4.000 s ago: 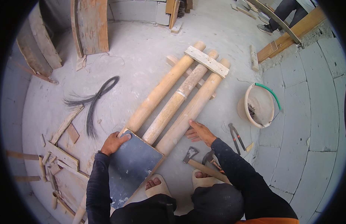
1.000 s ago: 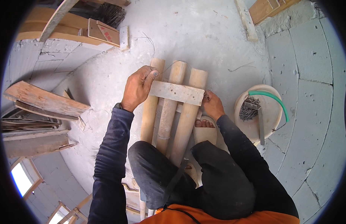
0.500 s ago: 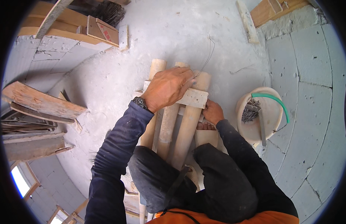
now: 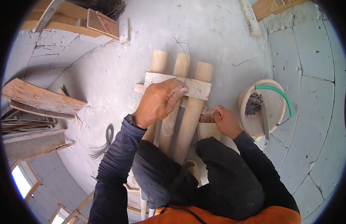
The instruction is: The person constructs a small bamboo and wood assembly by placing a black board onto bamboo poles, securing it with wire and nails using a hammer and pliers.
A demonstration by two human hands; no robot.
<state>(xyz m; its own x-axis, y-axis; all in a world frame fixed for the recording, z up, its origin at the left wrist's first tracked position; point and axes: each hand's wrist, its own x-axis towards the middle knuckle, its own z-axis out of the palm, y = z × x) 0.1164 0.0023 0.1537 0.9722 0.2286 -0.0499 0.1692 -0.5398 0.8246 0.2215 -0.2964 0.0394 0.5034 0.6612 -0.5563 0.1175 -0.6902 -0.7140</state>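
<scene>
Three beige round pipes [image 4: 189, 119] lie side by side between my legs, with a pale wooden board [image 4: 200, 89] across their upper ends. A second wooden strip shows partly beneath them. Over the board, my left hand [image 4: 158, 102] is closed, pinching a thin bent wire [image 4: 189, 56] between thumb and fingers; its loop stands up past the pipe ends. To the right of the pipes, my right hand [image 4: 227, 122] is closed in a pinch beside my bare toes. A thin strand of wire seems to run to its fingertips.
A whitish bucket [image 4: 251, 128] with a green-sleeved handle holds nails and a flat metal tool, by the right block wall [image 4: 311, 112]. A wire coil [image 4: 108, 136] lies left of my arm. Loose boards [image 4: 46, 99] lean at the left; another wire piece [image 4: 244, 61] lies on the floor.
My left hand has drawn back toward me with the wire, uncovering more of the board. My right hand has come away from the board's end, to the right and slightly nearer me.
</scene>
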